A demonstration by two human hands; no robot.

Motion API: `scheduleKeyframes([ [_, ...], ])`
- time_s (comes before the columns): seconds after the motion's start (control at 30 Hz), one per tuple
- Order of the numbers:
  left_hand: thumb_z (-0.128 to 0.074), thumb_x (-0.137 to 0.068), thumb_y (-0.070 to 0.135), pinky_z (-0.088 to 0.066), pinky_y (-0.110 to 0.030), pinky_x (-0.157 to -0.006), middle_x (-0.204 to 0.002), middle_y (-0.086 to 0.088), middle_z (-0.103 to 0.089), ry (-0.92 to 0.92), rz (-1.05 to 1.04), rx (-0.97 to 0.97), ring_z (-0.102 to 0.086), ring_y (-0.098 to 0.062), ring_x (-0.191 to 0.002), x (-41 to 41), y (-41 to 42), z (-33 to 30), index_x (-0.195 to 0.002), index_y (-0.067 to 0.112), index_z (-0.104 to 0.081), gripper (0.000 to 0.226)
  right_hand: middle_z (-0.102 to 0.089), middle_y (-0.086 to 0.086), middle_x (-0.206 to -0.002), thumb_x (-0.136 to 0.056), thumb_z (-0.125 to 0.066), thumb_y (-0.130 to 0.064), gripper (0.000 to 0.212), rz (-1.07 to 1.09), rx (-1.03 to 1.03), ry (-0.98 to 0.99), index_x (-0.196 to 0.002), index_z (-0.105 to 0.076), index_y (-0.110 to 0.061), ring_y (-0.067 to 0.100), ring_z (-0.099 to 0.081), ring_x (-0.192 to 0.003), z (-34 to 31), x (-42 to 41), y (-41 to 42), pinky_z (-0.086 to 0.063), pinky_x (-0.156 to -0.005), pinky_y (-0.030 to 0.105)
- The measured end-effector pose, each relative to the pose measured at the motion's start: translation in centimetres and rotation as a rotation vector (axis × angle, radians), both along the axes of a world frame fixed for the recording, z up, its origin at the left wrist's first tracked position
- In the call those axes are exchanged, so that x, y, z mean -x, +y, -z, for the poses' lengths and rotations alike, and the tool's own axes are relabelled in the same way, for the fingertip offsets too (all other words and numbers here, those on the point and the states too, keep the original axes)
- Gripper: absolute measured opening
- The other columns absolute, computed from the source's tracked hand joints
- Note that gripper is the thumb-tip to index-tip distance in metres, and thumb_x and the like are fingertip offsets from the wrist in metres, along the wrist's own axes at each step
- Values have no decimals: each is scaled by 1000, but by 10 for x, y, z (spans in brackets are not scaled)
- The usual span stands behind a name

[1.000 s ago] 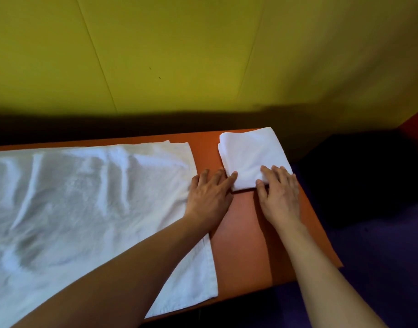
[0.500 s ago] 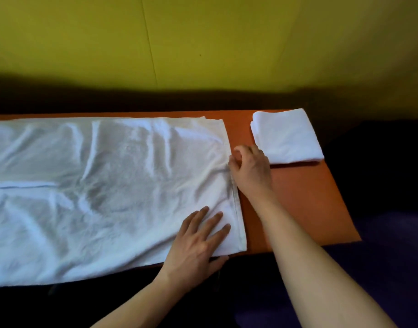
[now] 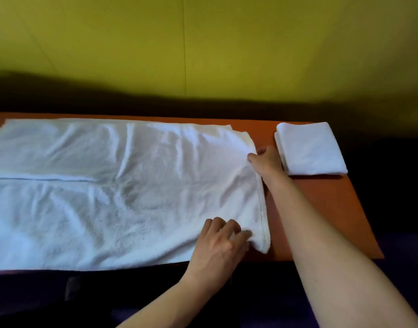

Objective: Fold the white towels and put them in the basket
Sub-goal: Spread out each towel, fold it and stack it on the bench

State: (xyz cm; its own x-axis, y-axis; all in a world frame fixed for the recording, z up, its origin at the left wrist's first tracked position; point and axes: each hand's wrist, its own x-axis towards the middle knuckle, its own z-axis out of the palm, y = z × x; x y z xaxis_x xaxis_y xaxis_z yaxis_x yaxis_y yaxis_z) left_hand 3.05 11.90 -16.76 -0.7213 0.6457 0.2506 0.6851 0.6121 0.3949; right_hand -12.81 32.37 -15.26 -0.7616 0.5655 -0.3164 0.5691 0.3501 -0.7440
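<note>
Big towel (image 3: 122, 192) lay spread across table (image 3: 321, 209). Left hand (image 3: 221, 242) pinched its near right corner; right hand (image 3: 266, 163) gripped far right edge. Folded towel (image 3: 311, 149) sat just right of right hand.

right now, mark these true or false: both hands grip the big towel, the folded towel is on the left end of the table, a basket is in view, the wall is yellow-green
1. Both hands grip the spread towel: true; the left hand pinches its near right corner, the right hand its far right edge.
2. The folded towel lies at the table's left end: false; it lies at the right end of the orange table.
3. A basket is in view: false; none shows.
4. The wall is yellow-green: true.
</note>
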Motion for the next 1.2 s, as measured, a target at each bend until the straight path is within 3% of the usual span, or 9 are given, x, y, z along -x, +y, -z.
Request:
scheduleKeyframes([
  [0.13,-64,-78,7,-45,-35,-63,-81,2,-54,-244,-144,-84,-53,-21,-70,-7,-14,-19,-97,23,-48,30,-64,15,-84,-84,-54,-4,9,146,576,-45,-87,-62,-4,25,-62,-69,-22,-6,-6,-51,-62,30],
  [0.27,-42,-83,20,-32,-35,-66,-75,5,-43,-519,-279,-272,-41,-21,-73,-13,-40,-50,-93,19,-33,13,-74,12,-99,-95,-58,-24,22,108,758,-39,-107,-69,-8,24,-70,-81,-45,-6,-26,-56,-63,29],
  [0.37,-45,-93,24,-25,-36,-63,-64,5,-35,-541,-349,-390,-35,-21,-64,-13,-61,-73,-87,20,-32,15,-73,13,-105,-96,-62,-30,37,147,751,25,-125,-66,-8,24,-70,-80,-64,1,-58,-56,-65,31],
  [0.43,-41,-100,37,-33,-41,-63,-61,3,-37,-524,-384,-453,-41,-22,-64,-12,-80,-86,-82,22,-32,25,-73,12,-92,-95,-63,-30,38,168,733,52,-124,-63,-6,23,-70,-74,-80,6,-80,-54,-56,29],
  [0.5,-33,-102,47,-37,-40,-62,-60,2,-36,-447,-420,-496,-40,-19,-59,-10,-102,-93,-77,22,-32,36,-71,13,-95,-96,-62,-28,35,153,731,93,-124,-59,-6,23,-69,-77,-94,13,-104,-52,-57,30],
  [0.63,-44,-104,38,-38,-39,-59,-62,5,-35,-395,-524,-548,-38,-14,-54,-5,-157,-96,-73,19,-33,38,-69,11,-112,-98,-58,-22,40,111,733,206,-137,-54,-10,23,-69,-89,-115,28,-161,-55,-66,34],
  [0.83,-47,-99,42,-48,-51,-65,-65,-7,-44,-411,-708,-584,-58,-26,-63,0,-244,-99,-74,17,-36,37,-65,4,-94,-101,-55,-21,28,39,738,247,-128,-59,-16,17,-64,-80,-128,50,-261,-52,-64,32],
  [1.0,-53,-97,31,-51,-48,-66,-66,-10,-57,-443,-795,-615,-61,-25,-62,5,-305,-96,-86,20,-52,16,-65,9,-114,-101,-54,-25,33,-54,674,236,-133,-57,-18,24,-65,-95,-120,69,-334,-54,-65,33],
  [1.2,-54,-101,31,-55,-38,-59,-67,-11,-56,-482,-913,-758,-65,-18,-52,13,-370,-97,-81,19,-57,24,-65,12,-113,-101,-52,-28,32,-175,584,229,-130,-60,-16,23,-65,-87,-113,100,-421,-51,-53,27],
])
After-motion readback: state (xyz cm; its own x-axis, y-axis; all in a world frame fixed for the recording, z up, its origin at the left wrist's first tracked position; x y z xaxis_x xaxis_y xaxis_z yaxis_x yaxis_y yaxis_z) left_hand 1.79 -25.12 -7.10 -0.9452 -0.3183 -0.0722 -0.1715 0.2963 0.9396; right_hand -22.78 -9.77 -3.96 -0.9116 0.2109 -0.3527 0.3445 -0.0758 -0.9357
